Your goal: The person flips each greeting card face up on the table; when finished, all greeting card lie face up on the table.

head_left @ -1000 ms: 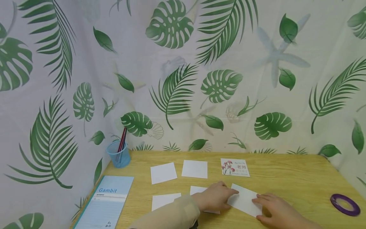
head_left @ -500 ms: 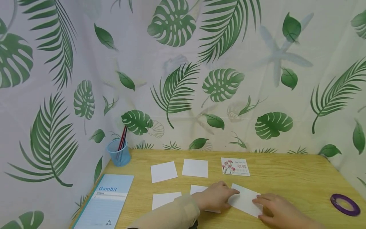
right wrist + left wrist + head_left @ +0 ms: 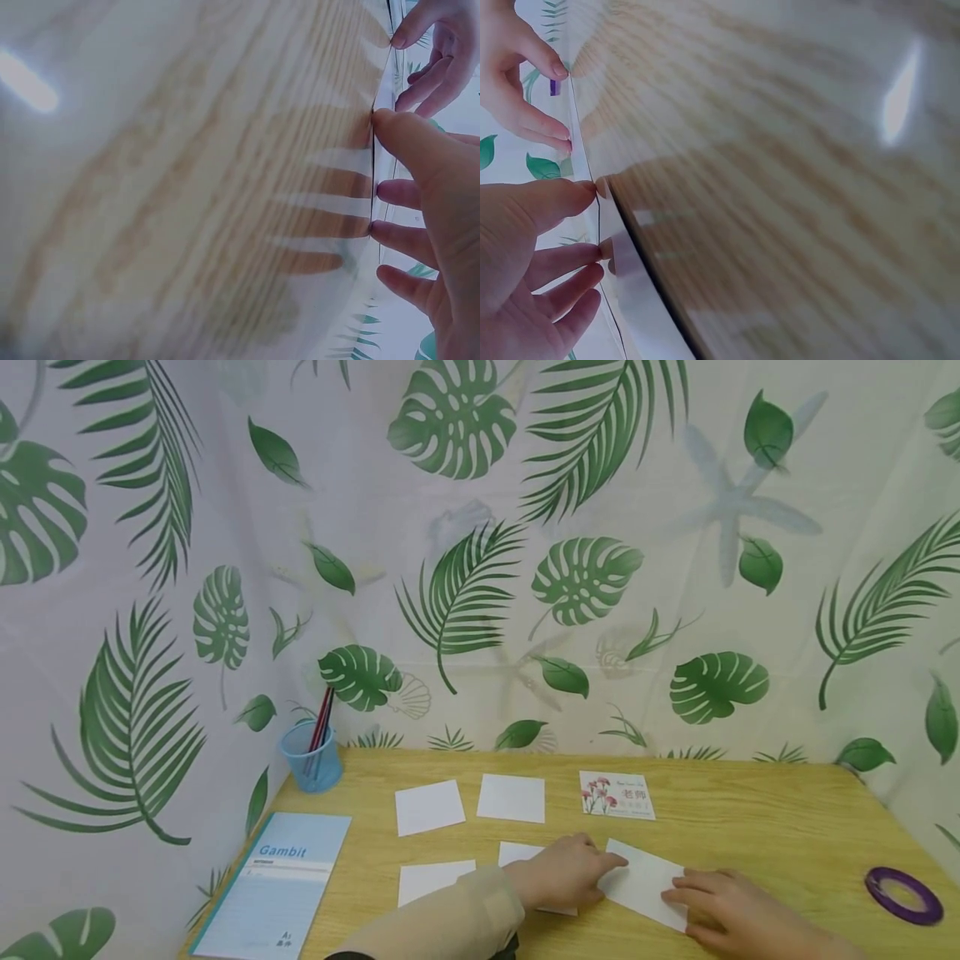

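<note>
A blank white card (image 3: 643, 883) lies tilted on the wooden table between both hands. My left hand (image 3: 567, 870) reaches in from the left, its index finger extended onto the card's left end and its thumb at the near edge. On the opposite end, the fingertips of my right hand (image 3: 729, 906) rest at the card's right edge. Seen from the left wrist, the thumb and fingertips of the left hand (image 3: 544, 255) are spread along the tabletop. The right wrist view has the right hand (image 3: 439, 202) with thumb and fingers apart, tips down at the surface.
Several more white cards lie to the left, one (image 3: 512, 798) at the back and another (image 3: 517, 853) partly under the left hand. A flower-printed card (image 3: 617, 795) is behind. Around them are a notebook (image 3: 273, 885), a blue pencil cup (image 3: 313, 760) and a purple tape roll (image 3: 903, 896).
The right hand has shifted very slightly toward the near side along the card's right edge. The left hand and the cards stay essentially in place.
</note>
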